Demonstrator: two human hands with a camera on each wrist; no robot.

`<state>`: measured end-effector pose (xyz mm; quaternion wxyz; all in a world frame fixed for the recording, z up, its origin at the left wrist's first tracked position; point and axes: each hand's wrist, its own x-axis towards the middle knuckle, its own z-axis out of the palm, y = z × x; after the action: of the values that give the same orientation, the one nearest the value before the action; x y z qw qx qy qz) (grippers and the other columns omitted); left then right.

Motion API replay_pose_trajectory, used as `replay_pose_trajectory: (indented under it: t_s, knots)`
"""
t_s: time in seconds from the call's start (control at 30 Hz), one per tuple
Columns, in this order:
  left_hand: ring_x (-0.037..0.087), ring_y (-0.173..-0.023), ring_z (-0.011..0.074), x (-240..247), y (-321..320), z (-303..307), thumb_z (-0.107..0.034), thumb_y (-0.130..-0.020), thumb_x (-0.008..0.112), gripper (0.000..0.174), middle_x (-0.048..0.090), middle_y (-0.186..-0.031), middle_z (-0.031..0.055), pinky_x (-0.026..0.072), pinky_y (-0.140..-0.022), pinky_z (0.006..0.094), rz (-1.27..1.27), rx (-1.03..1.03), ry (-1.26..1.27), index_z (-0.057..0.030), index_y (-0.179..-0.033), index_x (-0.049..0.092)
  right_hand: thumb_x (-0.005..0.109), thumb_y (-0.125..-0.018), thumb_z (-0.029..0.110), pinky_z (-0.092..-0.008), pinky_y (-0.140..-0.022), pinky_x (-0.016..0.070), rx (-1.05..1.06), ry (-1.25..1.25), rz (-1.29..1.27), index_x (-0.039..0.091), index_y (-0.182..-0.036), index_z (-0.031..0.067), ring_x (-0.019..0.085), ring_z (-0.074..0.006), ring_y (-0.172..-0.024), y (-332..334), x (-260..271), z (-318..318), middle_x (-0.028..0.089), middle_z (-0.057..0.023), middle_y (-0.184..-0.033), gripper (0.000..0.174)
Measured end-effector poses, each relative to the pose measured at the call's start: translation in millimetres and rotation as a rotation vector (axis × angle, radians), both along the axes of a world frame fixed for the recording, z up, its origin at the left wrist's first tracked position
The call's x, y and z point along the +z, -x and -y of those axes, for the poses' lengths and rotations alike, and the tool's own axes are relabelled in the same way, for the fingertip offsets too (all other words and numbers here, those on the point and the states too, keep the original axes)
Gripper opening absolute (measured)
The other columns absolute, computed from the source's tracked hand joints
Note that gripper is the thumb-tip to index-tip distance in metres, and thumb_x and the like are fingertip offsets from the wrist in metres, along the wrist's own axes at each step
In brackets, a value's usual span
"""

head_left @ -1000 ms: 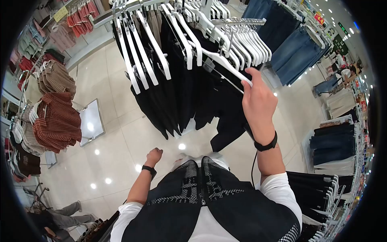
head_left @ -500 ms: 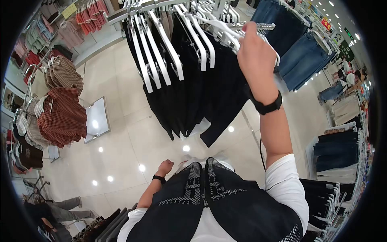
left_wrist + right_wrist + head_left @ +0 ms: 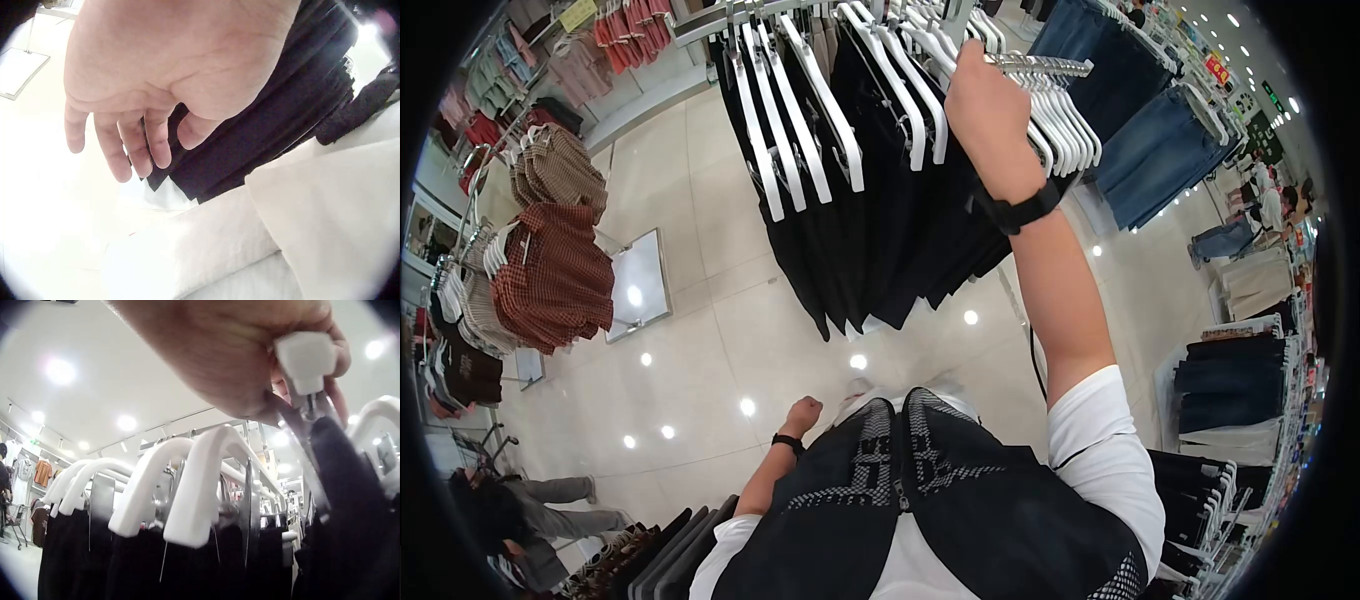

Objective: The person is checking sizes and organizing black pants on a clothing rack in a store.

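Note:
My right hand is raised at the rack, its fingers curled round a white hanger; in the right wrist view the hanger's end shows in the hand, with a dark garment hanging under it. To its left, white hangers carry black garments. My left hand hangs low beside my body; the left wrist view shows it with loosely bent fingers and nothing in them, black garments behind.
White hangers crowd a metal arm on the right, with jeans beyond. Checked shirts hang at the left near a white floor-level panel. Another person's legs show at the lower left.
My right hand has moved up and then left, bringing the hanger with its black garment in toward the other hanging garments. The left hand stays low, shifted slightly.

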<state>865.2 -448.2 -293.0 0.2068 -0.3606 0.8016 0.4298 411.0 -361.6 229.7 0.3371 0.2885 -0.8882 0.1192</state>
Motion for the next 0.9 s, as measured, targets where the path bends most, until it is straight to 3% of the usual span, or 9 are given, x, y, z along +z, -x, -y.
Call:
replay_pose_trajectory:
  t_s: [0.13, 0.33, 0.4, 0.5, 0.6, 0.67, 0.77, 0.87, 0.9]
  knots:
    - [0.066, -0.104, 0.0380, -5.4, -7.8, -5.0, -0.038, -0.089, 0.057, 0.037, 0.071, -0.103, 0.0212, 0.0515, -0.092, 0.0447, 0.024, -0.001, -0.009, -0.0060, -0.102, 0.070, 0.060, -0.089, 0.012, -0.0470, -0.063, 0.0549, 0.108, 0.075, 0.083, 0.052, -0.107, -0.0011, 0.071, -0.0366, -0.072, -9.2, -4.9, -11.2, 0.071, -0.0163, -0.078, 0.024]
    - [0.068, -0.101, 0.0344, -21.8, -17.9, -4.6, -0.037, -0.089, 0.058, 0.036, 0.072, -0.101, 0.0179, 0.0528, -0.088, 0.0427, 0.066, 0.007, -0.074, -0.0055, -0.100, 0.070, 0.063, -0.092, 0.024, -0.0430, -0.072, 0.0539, 0.248, 0.282, 0.122, 0.053, -0.123, 0.0030, 0.069, -0.0351, -0.084, -31.3, -22.6, -48.3, 0.068, -0.0142, -0.104, 0.038]
    - [0.069, -0.099, 0.0308, -42.3, -23.1, 2.8, -0.035, -0.088, 0.058, 0.034, 0.073, -0.100, 0.0149, 0.0536, -0.085, 0.0417, 0.128, 0.026, -0.170, -0.0049, -0.097, 0.070, 0.066, -0.091, 0.023, -0.0398, -0.066, 0.0530, 0.250, 0.327, 0.197, 0.053, -0.125, 0.0048, 0.067, -0.0290, -0.074, -41.8, -29.2, -62.8, 0.066, -0.0100, -0.101, 0.041]
    - [0.070, -0.095, 0.0242, -119.8, -57.0, 19.9, -0.029, -0.089, 0.060, 0.025, 0.074, -0.095, 0.0081, 0.0544, -0.080, 0.0394, 0.071, -0.369, -0.124, -0.0067, -0.093, 0.070, 0.066, -0.092, 0.023, -0.0358, -0.061, 0.0504, 0.244, 0.410, 0.345, 0.053, -0.126, 0.0065, 0.063, -0.0222, -0.063, -54.5, -40.2, -89.3, 0.065, -0.0061, -0.089, 0.041]
    - [0.070, -0.092, 0.0206, -100.4, -55.8, 17.0, -0.025, -0.090, 0.060, 0.017, 0.072, -0.090, 0.0035, 0.0550, -0.077, 0.0374, 0.060, -1.035, 0.311, -0.0102, -0.091, 0.068, 0.065, -0.094, 0.023, -0.0354, -0.061, 0.0497, 0.188, 0.464, 0.432, 0.050, -0.130, 0.0063, 0.062, -0.0224, -0.061, -52.9, -71.3, -129.1, 0.064, -0.0050, -0.079, 0.042]
    - [0.068, -0.096, 0.0219, -135.8, -59.8, 20.3, -0.024, -0.088, 0.063, 0.014, 0.071, -0.090, 0.0042, 0.0552, -0.081, 0.0373, 0.151, -0.434, -0.076, -0.0118, -0.093, 0.068, 0.063, -0.095, 0.023, -0.0357, -0.062, 0.0494, 0.149, 0.454, 0.511, 0.047, -0.132, 0.0060, 0.062, -0.0228, -0.062, -52.1, -93.2, -153.0, 0.063, -0.0052, -0.075, 0.043]
    - [0.067, -0.099, 0.0263, -145.7, -47.2, 13.6, -0.021, -0.085, 0.063, 0.013, 0.072, -0.095, 0.0072, 0.0550, -0.084, 0.0383, 0.158, -0.313, -0.105, -0.0109, -0.091, 0.070, 0.060, -0.097, 0.022, -0.0368, -0.062, 0.0493, 0.093, 0.425, 0.601, 0.045, -0.134, 0.0055, 0.063, -0.0239, -0.062, -41.7, -121.4, -180.1, 0.063, -0.0056, -0.072, 0.043]
    - [0.068, -0.096, 0.0291, -136.9, -21.2, 5.8, -0.019, -0.084, 0.063, 0.014, 0.072, -0.094, 0.0083, 0.0560, -0.082, 0.0393, 0.031, -0.493, -0.002, -0.0090, -0.090, 0.070, 0.058, -0.098, 0.022, -0.0386, -0.063, 0.0491, 0.096, 0.421, 0.646, 0.047, -0.132, 0.0051, 0.063, -0.0258, -0.064, -31.4, -134.0, -190.7, 0.064, -0.0063, -0.073, 0.040]
    - [0.069, -0.089, 0.0276, -138.3, -12.4, 1.2, -0.021, -0.085, 0.063, 0.018, 0.073, -0.091, 0.0098, 0.0560, -0.078, 0.0385, -0.024, -0.440, -0.024, -0.0054, -0.093, 0.070, 0.059, -0.098, 0.022, -0.0387, -0.063, 0.0491, 0.123, 0.423, 0.660, 0.048, -0.131, 0.0051, 0.063, -0.0259, -0.064, -28.4, -136.2, -190.2, 0.064, -0.0065, -0.073, 0.039]
